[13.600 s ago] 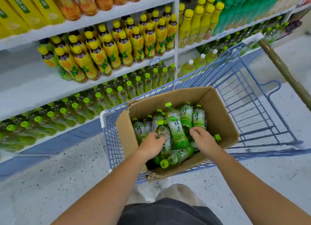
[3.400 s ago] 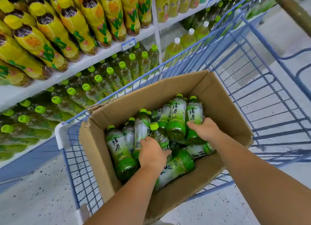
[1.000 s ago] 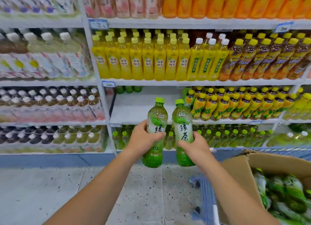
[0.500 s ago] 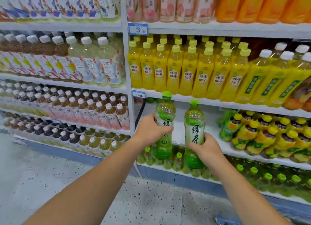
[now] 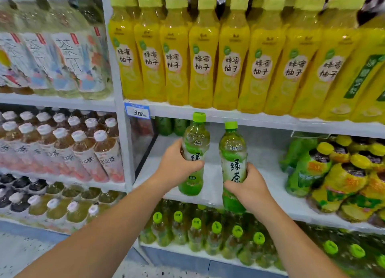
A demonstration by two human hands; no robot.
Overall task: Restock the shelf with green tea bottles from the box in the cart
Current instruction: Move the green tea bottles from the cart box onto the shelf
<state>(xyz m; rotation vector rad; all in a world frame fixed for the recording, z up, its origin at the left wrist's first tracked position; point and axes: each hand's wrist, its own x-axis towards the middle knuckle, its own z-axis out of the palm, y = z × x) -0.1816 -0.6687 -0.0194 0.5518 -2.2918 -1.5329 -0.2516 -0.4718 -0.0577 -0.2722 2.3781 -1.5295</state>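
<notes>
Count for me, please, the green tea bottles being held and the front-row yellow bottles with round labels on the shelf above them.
Held green tea bottles: 2, one in the left hand, one in the right hand
Front-row yellow bottles with round labels: 8
Total: 10

This is a shop's drinks aisle. A blue price tag [image 5: 136, 112] reading 3.00 is clipped to the edge of a white shelf [image 5: 270, 122]. Up and right of the tag stand rows of identical yellow bottles [image 5: 200, 55]. Left of it are white-capped tea bottles [image 5: 62, 144], and below it green-capped bottles [image 5: 208, 234].
</notes>
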